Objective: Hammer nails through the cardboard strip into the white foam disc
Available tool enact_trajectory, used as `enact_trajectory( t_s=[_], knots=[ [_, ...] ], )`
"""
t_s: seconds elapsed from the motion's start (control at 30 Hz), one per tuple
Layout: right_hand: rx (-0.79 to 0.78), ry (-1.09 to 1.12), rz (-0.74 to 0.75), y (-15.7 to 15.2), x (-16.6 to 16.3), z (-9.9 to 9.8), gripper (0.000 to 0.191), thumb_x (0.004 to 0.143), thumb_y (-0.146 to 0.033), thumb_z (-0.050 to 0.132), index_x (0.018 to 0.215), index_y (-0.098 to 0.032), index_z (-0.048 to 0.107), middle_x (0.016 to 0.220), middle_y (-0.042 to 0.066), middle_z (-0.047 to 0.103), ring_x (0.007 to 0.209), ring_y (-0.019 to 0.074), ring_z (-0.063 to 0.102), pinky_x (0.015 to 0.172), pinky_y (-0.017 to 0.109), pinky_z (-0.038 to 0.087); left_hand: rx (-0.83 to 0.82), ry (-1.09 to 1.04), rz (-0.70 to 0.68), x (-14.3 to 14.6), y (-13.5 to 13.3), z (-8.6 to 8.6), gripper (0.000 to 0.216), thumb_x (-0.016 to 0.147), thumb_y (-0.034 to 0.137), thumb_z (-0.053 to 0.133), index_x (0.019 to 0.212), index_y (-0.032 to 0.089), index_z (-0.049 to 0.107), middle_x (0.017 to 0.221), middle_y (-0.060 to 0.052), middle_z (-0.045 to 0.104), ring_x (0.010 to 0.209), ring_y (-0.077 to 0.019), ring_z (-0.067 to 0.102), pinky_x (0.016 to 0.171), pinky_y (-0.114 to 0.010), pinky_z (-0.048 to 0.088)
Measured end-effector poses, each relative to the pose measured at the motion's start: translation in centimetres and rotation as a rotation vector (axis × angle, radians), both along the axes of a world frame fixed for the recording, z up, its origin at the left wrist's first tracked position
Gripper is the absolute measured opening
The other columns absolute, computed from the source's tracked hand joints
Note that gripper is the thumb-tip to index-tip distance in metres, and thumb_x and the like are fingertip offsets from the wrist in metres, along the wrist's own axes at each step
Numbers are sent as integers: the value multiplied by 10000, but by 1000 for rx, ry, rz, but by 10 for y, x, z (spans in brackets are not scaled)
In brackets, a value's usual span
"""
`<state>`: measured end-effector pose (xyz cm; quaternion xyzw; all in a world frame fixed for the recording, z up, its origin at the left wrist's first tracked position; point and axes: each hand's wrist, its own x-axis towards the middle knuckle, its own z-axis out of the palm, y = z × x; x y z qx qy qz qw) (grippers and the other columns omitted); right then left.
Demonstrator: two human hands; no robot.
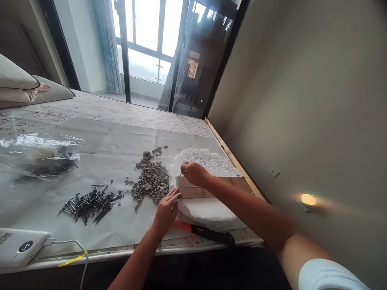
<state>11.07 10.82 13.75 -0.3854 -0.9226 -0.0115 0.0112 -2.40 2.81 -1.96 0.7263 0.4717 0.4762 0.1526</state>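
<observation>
Head view: flat brown wooden board with rows of small dots lies on a white round foam slab near the table's right edge. Right hand is clenched over the board's far-left corner, pinching what looks like a thin nail, hard to confirm at this size. Left hand lies flat, fingers pressed on the board's left end. Grey gravel heap just left; loose dark steel nails further left.
</observation>
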Motion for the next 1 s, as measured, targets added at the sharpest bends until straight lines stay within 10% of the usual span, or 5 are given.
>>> enact_trajectory(
  t_s=[0.37,0.57,1.0],
  knots=[
    [-124,115,192,-26,-10,-10,181,832,-197,550,961,-142,664,959,41,661,787,91,591,720,172,412,-165,-250,91,1,-19,35,353,896,372,360,785,178,634,819,-55,688,780,-175,630,703,-288,503],
    [20,-31,51,-13,14,-32,212,837,-119,474,837,-100,686,907,110,667,825,183,615,709,260,440,100,3,29,6,-14,20,237,889,246,388,846,198,615,1176,-62,621,1225,-220,451,984,-425,396],
    [21,-214,96,-11,5,-53,201,785,-140,504,888,-69,662,931,162,650,852,242,621,707,305,464,105,98,19,8,-11,12,235,886,211,393,908,198,627,1154,-62,636,1240,-215,440,964,-412,435]
  ],
)
